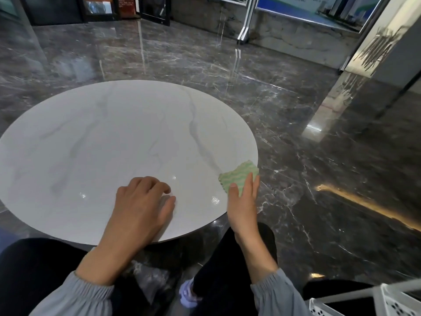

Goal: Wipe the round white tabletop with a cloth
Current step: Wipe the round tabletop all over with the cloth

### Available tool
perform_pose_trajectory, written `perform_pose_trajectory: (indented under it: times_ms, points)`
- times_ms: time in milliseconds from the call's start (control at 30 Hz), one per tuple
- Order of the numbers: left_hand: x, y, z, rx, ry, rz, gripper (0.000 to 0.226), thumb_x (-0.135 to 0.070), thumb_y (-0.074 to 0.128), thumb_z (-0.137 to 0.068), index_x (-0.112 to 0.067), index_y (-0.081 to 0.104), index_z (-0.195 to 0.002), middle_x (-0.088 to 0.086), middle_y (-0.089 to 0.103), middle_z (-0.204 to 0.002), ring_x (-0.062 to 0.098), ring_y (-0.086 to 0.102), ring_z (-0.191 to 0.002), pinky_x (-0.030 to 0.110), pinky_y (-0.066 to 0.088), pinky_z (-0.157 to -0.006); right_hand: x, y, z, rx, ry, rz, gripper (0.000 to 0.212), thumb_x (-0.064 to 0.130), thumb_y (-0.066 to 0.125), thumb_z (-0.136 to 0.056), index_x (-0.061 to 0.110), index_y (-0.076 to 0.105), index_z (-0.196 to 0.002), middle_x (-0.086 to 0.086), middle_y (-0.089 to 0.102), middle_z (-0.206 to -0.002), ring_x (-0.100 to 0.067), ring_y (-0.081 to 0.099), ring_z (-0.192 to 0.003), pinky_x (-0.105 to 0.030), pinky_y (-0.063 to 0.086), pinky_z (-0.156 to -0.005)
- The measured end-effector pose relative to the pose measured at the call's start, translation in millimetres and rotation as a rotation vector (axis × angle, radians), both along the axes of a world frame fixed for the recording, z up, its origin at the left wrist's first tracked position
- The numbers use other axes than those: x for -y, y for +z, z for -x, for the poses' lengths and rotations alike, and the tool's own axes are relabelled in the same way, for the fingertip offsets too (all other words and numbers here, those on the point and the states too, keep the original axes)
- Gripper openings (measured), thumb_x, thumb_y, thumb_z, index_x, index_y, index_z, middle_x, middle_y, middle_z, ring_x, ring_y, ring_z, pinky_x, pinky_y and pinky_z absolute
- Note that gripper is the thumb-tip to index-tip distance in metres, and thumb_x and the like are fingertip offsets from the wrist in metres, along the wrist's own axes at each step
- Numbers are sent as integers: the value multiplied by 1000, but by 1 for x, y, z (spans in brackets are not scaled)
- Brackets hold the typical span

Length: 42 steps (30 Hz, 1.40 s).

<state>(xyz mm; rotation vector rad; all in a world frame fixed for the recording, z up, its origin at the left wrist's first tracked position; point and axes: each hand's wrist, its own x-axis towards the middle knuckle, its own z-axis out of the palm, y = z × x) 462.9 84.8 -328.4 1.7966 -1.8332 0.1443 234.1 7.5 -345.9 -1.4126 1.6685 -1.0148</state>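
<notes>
Nearest the viewer: grey sleeves (91, 290) with gathered cuffs, dark trousers (34, 270), one pale shoe (187, 297) on the floor. A white perforated basket (391, 302) stands at the near right corner.

Left hand (143, 201): resting on the near part of the round white surface (102, 133). Fingers loosely curled and slightly spread, tips touching the top. It holds nothing.

Right hand (242, 202): at the right rim of the surface, on the near part of the cloth (239, 175). Fingers straight and pressed together along the cloth's right side, thumb set apart on the cloth's near left portion. Whether the fingers pass under the cloth at the rim cannot be told.

Cloth: green with pale wavy stripes, lying flat at the right edge of the surface, its far corner reaching the rim.

Surface: white with faint grey veining, small glints near both hands.

Beyond: polished dark marble floor (296, 115) with pale veins. At the far side, a metal-framed glass panel (245, 28) and dark-framed panels (155, 10).
</notes>
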Motion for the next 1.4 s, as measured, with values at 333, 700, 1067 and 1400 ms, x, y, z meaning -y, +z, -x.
perform_pose_trajectory:
  times_ms: [333,700,1067,1400]
  points:
    - [-3,3,-43,-75,128,-72,25,-44,58,-89,-26,73,-98,-3,67,-106,31,61,-108,47,41,-83,56,23,22,-382,133,-78,65,31,34,-108,18,11,-167,1,-10,-174,-28,-5,-159,-44,6,-127]
    - [-7,2,-54,-145,139,-107,23,-46,55,-92,-29,70,-96,-7,63,-104,27,59,-107,43,36,-85,90,28,40,-849,511,-17,65,28,22,-109,10,-6,-165,-4,-15,-173,-18,-21,-157,-45,-8,-128]
    - [-5,1,-50,-118,165,-96,22,-48,56,-92,-30,70,-93,-6,64,-104,29,59,-106,45,39,-84,119,35,-7,-983,699,58,64,33,21,-109,12,-2,-166,0,-9,-174,-15,-12,-159,-37,-3,-129]
    - [-8,-4,-53,-70,158,-46,22,-32,53,-92,-22,71,-100,0,66,-105,31,60,-101,47,40,-83,12,35,-96,-949,1040,289,68,38,25,-107,19,-2,-166,5,-13,-173,-9,-21,-156,-35,-13,-127]
